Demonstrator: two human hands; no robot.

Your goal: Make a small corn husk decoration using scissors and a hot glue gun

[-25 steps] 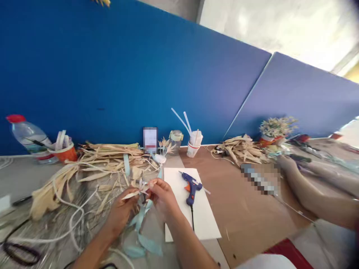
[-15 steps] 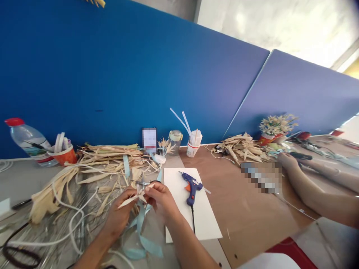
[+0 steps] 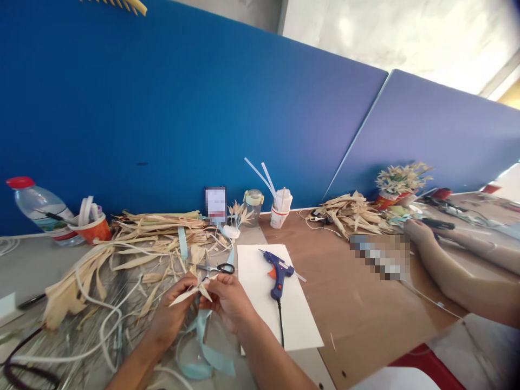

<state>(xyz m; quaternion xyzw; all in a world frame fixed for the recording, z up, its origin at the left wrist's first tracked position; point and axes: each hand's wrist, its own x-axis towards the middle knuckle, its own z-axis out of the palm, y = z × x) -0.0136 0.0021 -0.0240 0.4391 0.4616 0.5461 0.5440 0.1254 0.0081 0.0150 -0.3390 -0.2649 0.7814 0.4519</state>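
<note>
Between my two hands is a small flower of pale dried husk (image 3: 204, 291) with pointed petals. My left hand (image 3: 175, 304) pinches it from the left, and one long petal lies across those fingers. From the right, my right hand (image 3: 228, 298) has its fingers closed on the same flower; its lower part is hidden by the fingers. Just beyond them lie scissors (image 3: 222, 267) with black handles. Below the hands a light blue ribbon (image 3: 207, 346) curls on the table. A blue glue gun (image 3: 278, 272) rests on a white board (image 3: 298, 319) to the right.
Dried husks (image 3: 162, 225) and a white cable (image 3: 109, 309) spread over the left side. A bottle (image 3: 43, 208), an orange cup (image 3: 93, 230) and a paper cup (image 3: 279, 215) with glue sticks stand along the blue partition (image 3: 182, 108). Another person's arms (image 3: 442, 265) are at the right.
My right hand has shifted slightly down and right, uncovering the scissors' handles. The flower has turned a little in my fingers. The glue gun stays where it was.
</note>
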